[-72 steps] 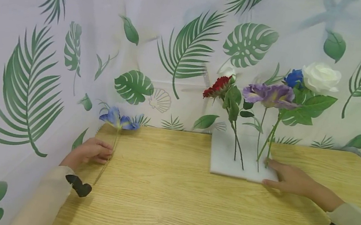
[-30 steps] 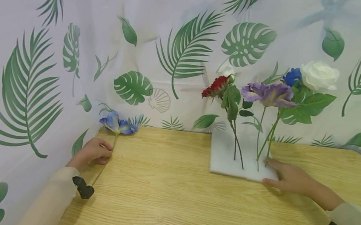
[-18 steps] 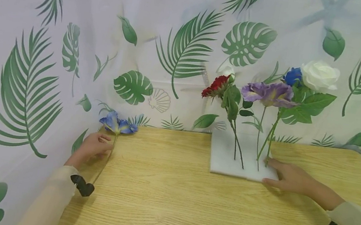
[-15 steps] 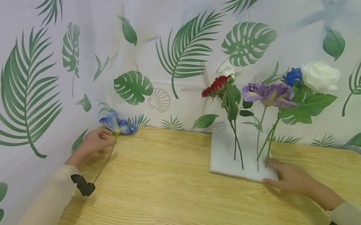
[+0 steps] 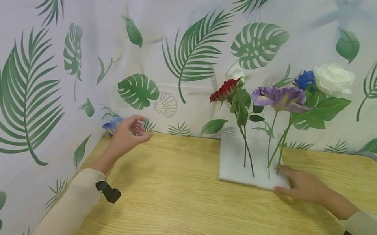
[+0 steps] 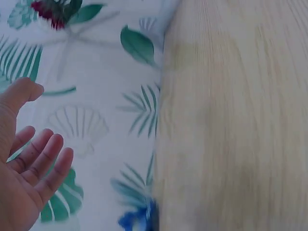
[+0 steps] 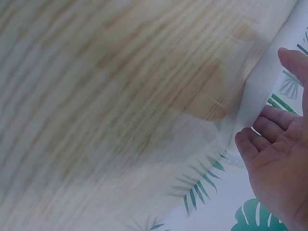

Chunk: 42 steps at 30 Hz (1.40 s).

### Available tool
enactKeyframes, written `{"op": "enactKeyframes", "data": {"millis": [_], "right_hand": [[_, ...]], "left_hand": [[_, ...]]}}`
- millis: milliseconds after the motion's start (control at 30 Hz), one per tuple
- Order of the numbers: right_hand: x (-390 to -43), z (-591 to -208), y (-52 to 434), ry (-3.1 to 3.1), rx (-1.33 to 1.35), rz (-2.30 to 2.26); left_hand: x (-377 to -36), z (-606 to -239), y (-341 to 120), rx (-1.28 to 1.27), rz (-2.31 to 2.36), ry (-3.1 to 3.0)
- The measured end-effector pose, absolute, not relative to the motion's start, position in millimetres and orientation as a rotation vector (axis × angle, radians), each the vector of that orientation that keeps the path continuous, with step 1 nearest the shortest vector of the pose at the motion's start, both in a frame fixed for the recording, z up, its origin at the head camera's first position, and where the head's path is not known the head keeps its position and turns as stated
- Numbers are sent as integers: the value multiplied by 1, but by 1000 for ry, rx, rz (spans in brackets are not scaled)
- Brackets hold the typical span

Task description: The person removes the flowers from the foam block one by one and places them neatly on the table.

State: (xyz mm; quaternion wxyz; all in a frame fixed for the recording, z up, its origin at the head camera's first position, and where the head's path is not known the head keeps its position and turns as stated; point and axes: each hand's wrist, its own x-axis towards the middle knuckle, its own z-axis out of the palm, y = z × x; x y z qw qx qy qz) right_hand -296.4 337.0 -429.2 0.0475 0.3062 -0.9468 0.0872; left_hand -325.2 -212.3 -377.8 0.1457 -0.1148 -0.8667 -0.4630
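At the far left corner of the tabletop [image 5: 197,214], the left hand [image 5: 128,135] hangs raised with its fingers loosely spread and nothing in its grip; the wrist view shows the open palm [image 6: 21,183] facing the leaf-print curtain [image 5: 77,39]. The blue flower [image 5: 111,124] lies just behind that hand against the curtain, only its petals showing; its stem is hidden by the hand and forearm. The same bloom appears as a blue blur [image 6: 139,219] at the tabletop's edge in the left wrist view.

At the right, the right hand [image 5: 302,186] rests flat, fingers straight, on the near right corner of the white foam block [image 5: 234,165], pressing rather than gripping. The block holds the red flower [image 5: 226,90], the purple flower [image 5: 278,97], the small blue rose [image 5: 306,79] and the white rose [image 5: 334,78], all roughly upright, the red one leaning left.

Risks, as a judgement:
- The blue flower sits at the tabletop's edge beside loose curtain; a careless sweep of the left hand could nudge it into the gap or catch the fabric.
- A pinch on the petals rather than the stem may crush or detach the bloom.
- The planted stems are thin and top-heavy; should the right hand lift or shift, the light block could slide or tip.
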Motion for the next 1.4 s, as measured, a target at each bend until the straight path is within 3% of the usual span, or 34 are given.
{"op": "enactKeyframes", "data": {"millis": [433, 733, 1400], "right_hand": [[-298, -434, 341, -2860, 966, 293], [-300, -437, 343, -2821, 969, 269], [-299, -435, 341, -2844, 941, 263]], "left_hand": [[-342, -388, -88, -720, -1541, -2403], [-344, -400, -19, -828, -1669, -2367], [-346, -434, 49, -750, -1911, -2456]]}}
